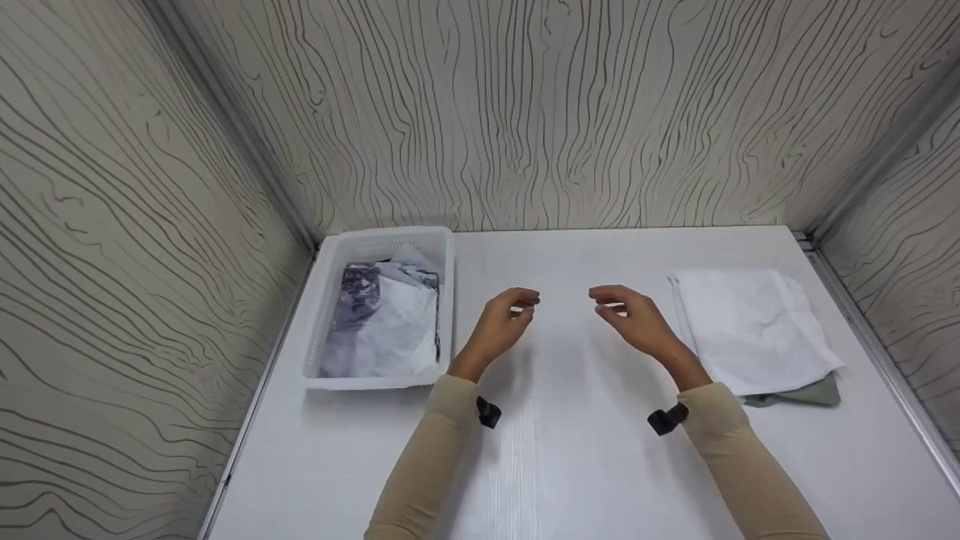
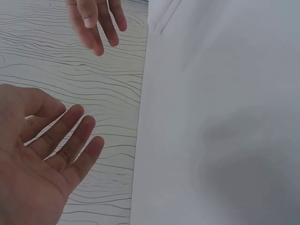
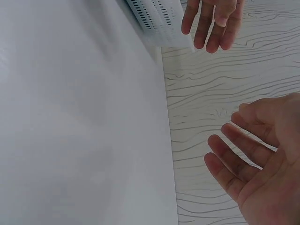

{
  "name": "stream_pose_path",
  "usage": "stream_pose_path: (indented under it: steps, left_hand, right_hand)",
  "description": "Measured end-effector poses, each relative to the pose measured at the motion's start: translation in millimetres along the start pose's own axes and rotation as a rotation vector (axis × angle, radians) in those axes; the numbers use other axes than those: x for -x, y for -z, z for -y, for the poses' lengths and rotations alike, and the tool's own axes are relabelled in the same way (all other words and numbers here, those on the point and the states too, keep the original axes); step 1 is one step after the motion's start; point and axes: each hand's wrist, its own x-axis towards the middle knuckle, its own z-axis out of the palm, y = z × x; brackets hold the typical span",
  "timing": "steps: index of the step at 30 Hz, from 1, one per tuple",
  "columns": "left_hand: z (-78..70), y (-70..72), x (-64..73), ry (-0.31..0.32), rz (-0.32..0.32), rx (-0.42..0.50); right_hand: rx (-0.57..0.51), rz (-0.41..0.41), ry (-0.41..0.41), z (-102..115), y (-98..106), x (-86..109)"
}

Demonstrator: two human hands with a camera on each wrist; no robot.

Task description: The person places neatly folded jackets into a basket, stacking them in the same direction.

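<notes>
My left hand (image 1: pixel 504 319) hovers over the middle of the white table (image 1: pixel 555 465), fingers loosely bent and holding nothing. Facing it across a small gap is my right hand (image 1: pixel 634 319), relaxed in the same way and touching nothing. Left of the left hand stands a white plastic basket (image 1: pixel 448 300) with folded purple, white and dark-patterned pieces (image 1: pixel 382 322) in it; they look like fabric or thin film. To the right of the right hand lies a folded white cloth (image 1: pixel 765 322). A green-grey cloth (image 1: pixel 806 394) sticks out from under its near edge.
Wood-grain patterned panels (image 1: pixel 510 112) rise behind the table and on both sides. Metal rails (image 1: pixel 870 337) run along the table's sides. A small black device (image 1: pixel 489 412) sits on the left wrist, and another black device (image 1: pixel 666 420) on the right.
</notes>
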Motion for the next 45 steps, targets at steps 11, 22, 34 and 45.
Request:
stream_pose_path:
  steps: [11,22,34,45]
  left_hand:
    - [-11.0,-37.0,-10.4,0.011,0.028,0.024]
    - [-21.2,-62.3,-24.3,0.061,0.071,-0.006]
    - [-34.0,-84.4,-35.6,0.095,0.11,0.03]
    - [-44.4,-107.4,-41.4,0.112,0.159,0.051]
  right_hand:
    - [0.046,-0.094,-0.053,-15.8,40.9,17.9]
    - [0.059,-0.178,-0.075,-33.5,78.8,37.5]
    - [0.111,-0.233,-0.172,-58.6,111.4,60.8]
    - [0.188,-0.285,-0.315,-88.5,134.8,79.4]
